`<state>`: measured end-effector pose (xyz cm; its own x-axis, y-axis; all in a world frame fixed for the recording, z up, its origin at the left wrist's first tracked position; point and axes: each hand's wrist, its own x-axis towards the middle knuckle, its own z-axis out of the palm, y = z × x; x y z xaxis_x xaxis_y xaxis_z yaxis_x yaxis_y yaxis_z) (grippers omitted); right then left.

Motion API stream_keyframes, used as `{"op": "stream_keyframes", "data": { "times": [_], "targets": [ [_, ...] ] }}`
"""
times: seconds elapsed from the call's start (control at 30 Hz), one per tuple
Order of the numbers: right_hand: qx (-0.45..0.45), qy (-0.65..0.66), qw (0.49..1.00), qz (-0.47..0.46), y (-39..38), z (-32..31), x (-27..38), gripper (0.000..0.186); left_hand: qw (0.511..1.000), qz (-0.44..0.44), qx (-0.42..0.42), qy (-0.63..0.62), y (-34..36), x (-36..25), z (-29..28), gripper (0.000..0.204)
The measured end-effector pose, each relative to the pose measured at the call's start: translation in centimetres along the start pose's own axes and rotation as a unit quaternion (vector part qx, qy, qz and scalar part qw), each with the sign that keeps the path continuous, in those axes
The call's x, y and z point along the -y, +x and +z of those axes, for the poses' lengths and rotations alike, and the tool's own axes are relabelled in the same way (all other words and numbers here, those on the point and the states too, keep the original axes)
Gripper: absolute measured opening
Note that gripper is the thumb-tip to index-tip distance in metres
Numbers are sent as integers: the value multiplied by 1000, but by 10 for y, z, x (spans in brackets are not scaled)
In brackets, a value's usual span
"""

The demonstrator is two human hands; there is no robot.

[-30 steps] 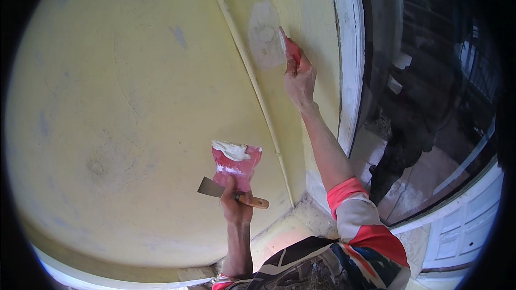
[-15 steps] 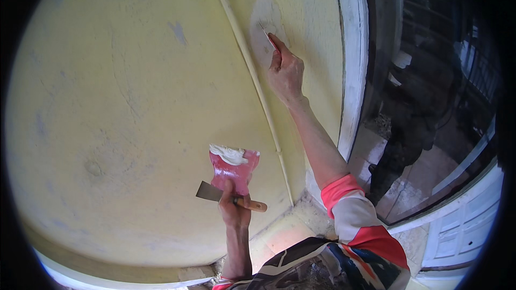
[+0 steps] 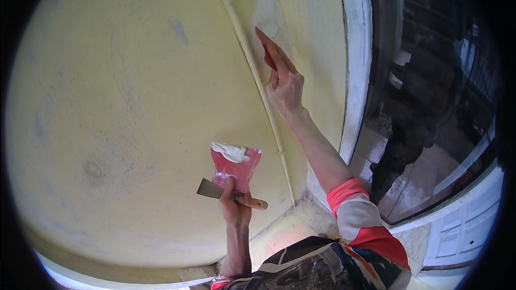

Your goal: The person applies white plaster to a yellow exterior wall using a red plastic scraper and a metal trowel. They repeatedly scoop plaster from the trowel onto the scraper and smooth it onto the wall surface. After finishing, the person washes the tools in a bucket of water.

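The red spreader [image 3: 266, 56] is at the lower left edge of the pale patch [image 3: 267, 9] on the wall [image 3: 134, 96], tilted, its tip pointing up and left; whether its edge touches the wall cannot be told. The right grip [image 3: 285, 87] is closed around it, fingers laid straight along its face.

Lower and to the left, the left grip [image 3: 235, 209] holds two tools at once. One is a pink spreader [image 3: 235, 169], wide end up, with white putty [image 3: 231, 152] heaped along its top edge. The other is a scraper [image 3: 209, 188], lying across the pink spreader's lower end, its metal blade to the left and wooden handle to the right.

A yellow pipe [image 3: 248, 62] runs down the wall just left of the patch. Farther right stand a white frame [image 3: 359, 75] and dark glass [image 3: 430, 80]; a white panel [image 3: 459, 225] is at lower right.
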<state>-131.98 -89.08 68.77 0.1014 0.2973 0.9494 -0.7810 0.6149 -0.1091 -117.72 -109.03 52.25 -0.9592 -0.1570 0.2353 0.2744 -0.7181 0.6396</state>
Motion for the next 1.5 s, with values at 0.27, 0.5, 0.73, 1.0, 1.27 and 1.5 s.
{"op": "stream_keyframes", "data": {
  "times": [0.27,0.5,0.73,1.0,1.27,1.5],
  "targets": [
    [-8,-8,999,43,-5,22,2,47,999,10,34,20,1,8,1,17],
    [19,302,900,315,-46,-111,31,22,996,79,12,46,5,14,-10,19],
    [42,415,707,571,-122,-143,82,19,990,112,31,78,-5,16,4,23],
    [17,465,625,626,-155,-96,89,35,965,152,2,214,-4,29,-12,24],
    [37,476,619,623,-158,-86,76,41,978,59,-34,198,-12,33,-9,29],
    [49,488,636,596,-155,-98,66,43,999,-31,-37,21,-12,43,-12,28]
  ]
}}
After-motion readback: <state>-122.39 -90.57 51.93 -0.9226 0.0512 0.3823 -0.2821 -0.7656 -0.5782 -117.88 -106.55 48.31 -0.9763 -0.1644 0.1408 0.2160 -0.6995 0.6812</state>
